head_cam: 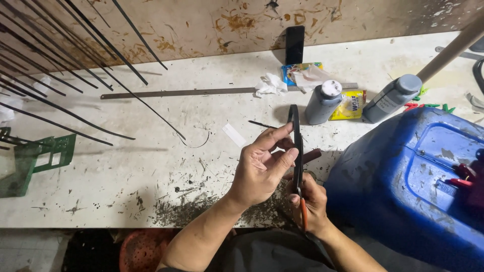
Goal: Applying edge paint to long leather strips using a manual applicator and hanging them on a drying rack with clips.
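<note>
Here we pinch a thin, curved black strip (294,132) between our left hand's (262,168) thumb and fingers; our right hand (311,204) clamps it lower down with an orange-handled tool (304,214). Its long axis rises above the white bench (126,166).

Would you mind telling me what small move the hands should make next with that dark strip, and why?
Probably slide the left hand a little further up the dark strip. The strip stands upright, pinched by the left fingers partway along, while the right hand grips its lower end beside an orange-handled tool. Its top end curves free above the fingers, so a higher hold would likely steady it.
</note>
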